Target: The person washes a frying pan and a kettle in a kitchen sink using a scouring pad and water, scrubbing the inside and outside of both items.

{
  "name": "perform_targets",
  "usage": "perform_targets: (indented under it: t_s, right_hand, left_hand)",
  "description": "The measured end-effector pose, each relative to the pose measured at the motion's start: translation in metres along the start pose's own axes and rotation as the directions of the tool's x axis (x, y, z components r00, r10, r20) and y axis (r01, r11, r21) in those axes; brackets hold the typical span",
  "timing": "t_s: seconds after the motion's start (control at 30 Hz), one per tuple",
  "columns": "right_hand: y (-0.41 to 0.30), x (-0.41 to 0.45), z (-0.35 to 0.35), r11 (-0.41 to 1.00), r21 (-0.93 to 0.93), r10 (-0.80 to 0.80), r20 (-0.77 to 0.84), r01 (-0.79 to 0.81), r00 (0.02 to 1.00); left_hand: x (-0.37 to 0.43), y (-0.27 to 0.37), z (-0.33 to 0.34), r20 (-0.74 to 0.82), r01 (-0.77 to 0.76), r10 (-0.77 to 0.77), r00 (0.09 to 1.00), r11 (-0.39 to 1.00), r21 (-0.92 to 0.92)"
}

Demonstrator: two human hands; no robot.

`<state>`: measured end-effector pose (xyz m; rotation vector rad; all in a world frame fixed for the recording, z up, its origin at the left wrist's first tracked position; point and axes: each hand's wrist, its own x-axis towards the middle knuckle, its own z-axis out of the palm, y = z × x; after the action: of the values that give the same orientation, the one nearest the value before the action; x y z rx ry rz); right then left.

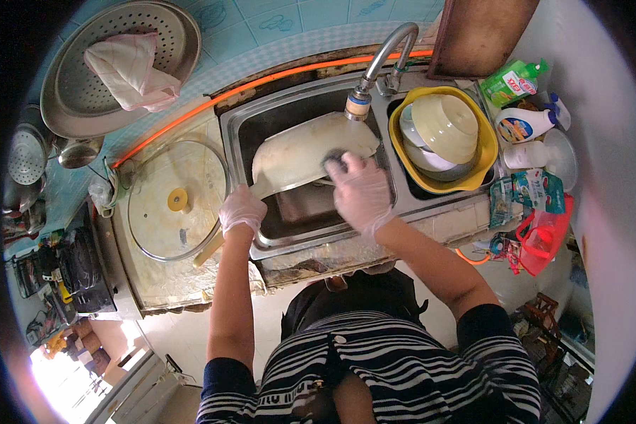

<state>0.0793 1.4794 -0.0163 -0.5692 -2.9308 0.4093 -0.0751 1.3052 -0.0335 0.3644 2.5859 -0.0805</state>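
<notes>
Clear disposable gloves cover both of my hands. My left hand (244, 211) grips the long handle (209, 250) of a cream-coloured pan (299, 148), and the handle's end sticks out below my fist. The pan is tilted on its side over the left basin of a stainless steel sink (307, 241), under the faucet (358, 103). With my right hand (364, 196) I press a dark scrubber (334, 159), seemingly steel wool, on the pan's pale surface. My fingers hide part of the scrubber. Whether water is running I cannot tell.
A yellow basin (485, 159) with stacked bowls (448, 127) fills the right sink bowl. Left of the sink lies a glass lid (161, 230). Bottles (524, 124) and packets (538, 188) line the right edge. A steamer pan (58, 106) hangs at upper left.
</notes>
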Motion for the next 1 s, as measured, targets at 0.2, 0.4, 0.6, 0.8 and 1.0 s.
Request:
perform_targets:
  t_s: [0.2,0.4,0.6,0.8,1.0]
  right_hand:
    - [-0.001,-0.006,0.014,0.994,-0.004,0.108,-0.091,-0.108,0.99]
    - [0.054,-0.006,0.016,0.97,0.125,0.228,-0.193,-0.207,0.954]
    - [0.02,-0.024,0.021,-0.381,0.913,0.63,0.37,-0.144,0.683]
    - [0.008,0.027,0.033,-0.722,0.683,0.113,0.278,-0.114,0.954]
    - [-0.015,0.045,0.081,-0.585,0.784,0.231,0.408,-0.208,0.883]
  left_hand:
    - [-0.001,0.004,-0.004,0.001,-0.029,0.029,1.0,1.0,-0.001]
    - [-0.003,0.003,0.0,-0.02,-0.013,0.013,1.0,1.0,-0.008]
    - [0.003,-0.003,-0.003,0.051,0.014,-0.011,0.999,0.998,-0.064]
    - [0.008,-0.008,0.008,0.011,0.005,-0.004,1.0,0.994,-0.108]
    - [-0.003,-0.004,0.005,-0.047,0.011,-0.017,0.999,0.992,-0.122]
